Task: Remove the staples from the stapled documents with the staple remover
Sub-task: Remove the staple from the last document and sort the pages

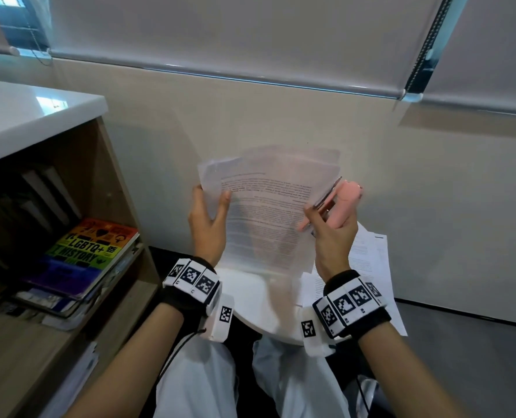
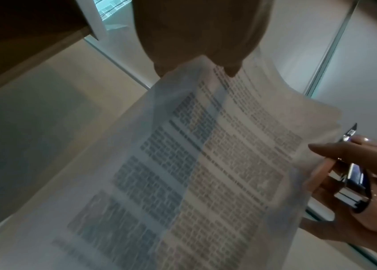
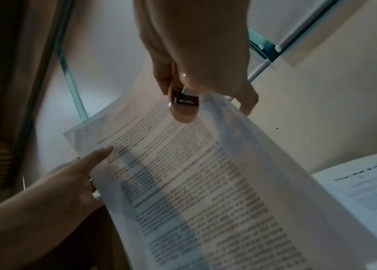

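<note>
I hold a printed document (image 1: 265, 218) of several sheets upright in front of me. My left hand (image 1: 210, 218) pinches its left edge, thumb on the front, fingers behind. My right hand (image 1: 333, 224) grips a pink staple remover (image 1: 345, 203) with metal jaws at the document's right edge, and also holds that edge. The pages are blurred and fan apart near the top. In the left wrist view the staple remover (image 2: 353, 184) sits beside the document (image 2: 182, 173). In the right wrist view the staple remover (image 3: 183, 107) lies against the document (image 3: 205, 182). No staple is visible.
A small round white table (image 1: 256, 306) stands below the document, with more printed sheets (image 1: 368, 263) lying on its right side. A wooden bookshelf (image 1: 39, 206) with stacked books is to my left. A beige wall with roller blinds is straight ahead. My knees are under the table.
</note>
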Action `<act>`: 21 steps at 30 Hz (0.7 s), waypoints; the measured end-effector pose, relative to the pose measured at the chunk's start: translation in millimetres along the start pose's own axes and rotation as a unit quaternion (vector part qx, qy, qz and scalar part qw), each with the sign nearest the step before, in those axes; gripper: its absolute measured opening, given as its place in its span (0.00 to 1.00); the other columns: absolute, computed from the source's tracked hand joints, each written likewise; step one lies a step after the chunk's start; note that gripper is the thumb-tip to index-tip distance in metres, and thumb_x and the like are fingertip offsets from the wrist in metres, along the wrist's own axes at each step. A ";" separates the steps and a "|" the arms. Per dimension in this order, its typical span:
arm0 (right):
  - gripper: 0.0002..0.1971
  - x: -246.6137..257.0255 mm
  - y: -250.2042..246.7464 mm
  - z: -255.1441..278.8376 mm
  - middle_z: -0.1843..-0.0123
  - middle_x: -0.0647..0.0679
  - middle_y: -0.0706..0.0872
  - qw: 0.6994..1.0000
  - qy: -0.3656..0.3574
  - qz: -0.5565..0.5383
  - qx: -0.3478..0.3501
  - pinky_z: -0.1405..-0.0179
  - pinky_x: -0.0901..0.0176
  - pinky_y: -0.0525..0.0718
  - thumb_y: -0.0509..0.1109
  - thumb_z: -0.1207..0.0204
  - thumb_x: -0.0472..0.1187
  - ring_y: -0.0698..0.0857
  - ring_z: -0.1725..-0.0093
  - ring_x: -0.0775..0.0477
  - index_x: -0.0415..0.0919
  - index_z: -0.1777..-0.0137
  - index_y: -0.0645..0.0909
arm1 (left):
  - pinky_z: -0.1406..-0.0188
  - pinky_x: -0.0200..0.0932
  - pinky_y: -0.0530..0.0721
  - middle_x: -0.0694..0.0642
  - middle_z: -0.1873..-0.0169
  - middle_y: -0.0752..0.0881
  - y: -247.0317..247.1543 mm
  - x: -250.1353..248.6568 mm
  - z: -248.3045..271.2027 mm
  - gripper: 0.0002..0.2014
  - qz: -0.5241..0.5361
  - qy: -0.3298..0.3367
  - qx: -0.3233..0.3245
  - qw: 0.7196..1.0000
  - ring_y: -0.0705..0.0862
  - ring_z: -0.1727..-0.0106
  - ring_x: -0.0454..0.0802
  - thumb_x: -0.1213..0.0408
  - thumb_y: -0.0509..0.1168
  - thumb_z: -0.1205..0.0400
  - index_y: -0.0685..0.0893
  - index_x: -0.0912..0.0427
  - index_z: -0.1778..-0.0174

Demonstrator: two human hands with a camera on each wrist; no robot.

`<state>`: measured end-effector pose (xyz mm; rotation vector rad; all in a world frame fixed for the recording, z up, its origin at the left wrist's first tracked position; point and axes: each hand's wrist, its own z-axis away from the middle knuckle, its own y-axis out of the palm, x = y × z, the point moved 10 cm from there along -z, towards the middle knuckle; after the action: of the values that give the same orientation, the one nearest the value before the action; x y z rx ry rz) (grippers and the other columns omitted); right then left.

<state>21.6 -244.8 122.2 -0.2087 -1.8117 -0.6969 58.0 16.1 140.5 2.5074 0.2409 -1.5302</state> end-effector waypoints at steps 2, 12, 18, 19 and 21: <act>0.19 -4.7 2.8 1.0 0.57 0.48 0.85 1.000 0.015 0.006 0.016 0.55 0.49 0.85 0.79 0.33 0.28 0.84 0.56 0.47 0.48 0.51 0.79 | 0.33 0.56 0.81 0.54 0.40 0.83 0.2 2.4 -1.7 0.17 -0.005 -0.005 0.006 1.000 0.82 0.36 0.50 0.57 0.67 0.19 0.71 0.57 0.37; 0.18 -17.0 -4.6 0.1 0.59 0.50 0.84 0.998 0.054 0.005 0.009 0.64 0.67 0.84 0.76 0.31 0.24 0.84 0.61 0.56 0.39 0.46 0.78 | 0.41 0.58 0.86 0.57 0.44 0.85 12.4 20.4 -6.1 0.12 0.033 -0.074 0.058 0.995 0.86 0.42 0.53 0.57 0.66 0.18 0.73 0.54 0.43; 0.17 -10.1 0.1 -4.9 0.59 0.51 0.84 0.999 0.050 0.015 0.002 0.65 0.67 0.82 0.77 0.32 0.26 0.83 0.62 0.57 0.47 0.54 0.77 | 0.44 0.60 0.87 0.59 0.47 0.86 17.6 13.0 -8.9 0.02 0.022 -0.042 0.056 0.997 0.87 0.45 0.57 0.58 0.59 0.14 0.72 0.44 0.49; 0.19 -5.6 -1.9 -5.1 0.56 0.50 0.86 0.999 0.042 0.009 -0.015 0.62 0.67 0.83 0.77 0.32 0.26 0.85 0.59 0.57 0.47 0.50 0.78 | 0.46 0.59 0.87 0.58 0.48 0.86 16.4 12.9 -8.4 0.03 0.015 -0.041 0.052 0.998 0.87 0.47 0.55 0.58 0.58 0.13 0.72 0.44 0.49; 0.28 13.3 -12.0 -7.4 0.44 0.46 0.86 0.996 0.001 -0.016 -0.085 0.54 0.65 0.85 0.78 0.33 0.26 0.87 0.50 0.53 0.45 0.35 0.75 | 0.49 0.57 0.89 0.56 0.51 0.86 15.1 14.4 -7.9 0.02 0.012 -0.044 0.052 0.998 0.87 0.50 0.52 0.58 0.57 0.13 0.71 0.45 0.49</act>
<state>17.3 -261.2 131.6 -0.2925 -1.7576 -0.8757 74.9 4.0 132.4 2.5025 0.1209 -1.6783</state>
